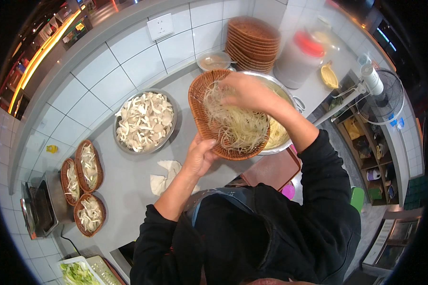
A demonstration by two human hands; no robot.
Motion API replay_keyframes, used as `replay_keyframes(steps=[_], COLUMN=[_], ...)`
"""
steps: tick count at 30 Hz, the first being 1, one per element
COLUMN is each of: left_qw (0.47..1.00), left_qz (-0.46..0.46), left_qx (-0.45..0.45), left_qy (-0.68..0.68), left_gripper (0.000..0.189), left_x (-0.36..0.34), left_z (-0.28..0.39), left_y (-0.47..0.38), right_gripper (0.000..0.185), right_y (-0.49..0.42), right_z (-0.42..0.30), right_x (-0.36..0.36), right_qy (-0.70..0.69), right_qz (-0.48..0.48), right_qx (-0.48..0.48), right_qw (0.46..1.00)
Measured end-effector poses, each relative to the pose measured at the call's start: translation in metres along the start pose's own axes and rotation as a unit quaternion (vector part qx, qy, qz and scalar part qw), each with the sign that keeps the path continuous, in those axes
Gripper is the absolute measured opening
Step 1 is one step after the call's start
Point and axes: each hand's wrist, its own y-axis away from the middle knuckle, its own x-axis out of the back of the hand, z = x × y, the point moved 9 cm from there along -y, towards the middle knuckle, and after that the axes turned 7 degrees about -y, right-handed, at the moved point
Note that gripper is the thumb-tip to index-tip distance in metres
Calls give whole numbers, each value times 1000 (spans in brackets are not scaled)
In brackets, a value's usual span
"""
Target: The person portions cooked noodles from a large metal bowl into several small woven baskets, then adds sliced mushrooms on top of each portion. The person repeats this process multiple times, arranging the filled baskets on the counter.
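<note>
My left hand grips the near rim of a brown woven basket, thumb on the edge, holding it tilted above the counter. Pale translucent noodles fill much of this basket. Up at its far end, my right hand has its fingers in the strands; motion blurs it and hides the fingertips partly. Behind the basket stands a large metal bowl with more pale yellow noodles. To the left, a metal bowl holds torn oyster mushrooms.
Several filled baskets sit at the counter's left, beside a metal appliance. A white cloth lies near me. Stacked baskets, a clear bowl and a red-lidded jar stand along the wall. A fan is at right.
</note>
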Motion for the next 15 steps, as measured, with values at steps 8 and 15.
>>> replay_keyframes(steps=[8, 15], left_qw=[999, 997], left_qz=[29, 11], left_qx=[-13, 15], left_qy=[37, 73], left_gripper=[51, 52], left_x=[39, 45], left_z=[16, 12], left_y=[31, 45], right_gripper=[32, 10], right_y=[19, 14], right_z=[-26, -63], right_x=[-19, -105], right_qy=[131, 134], right_qz=[-181, -223], right_qx=[67, 59], right_qw=[972, 964])
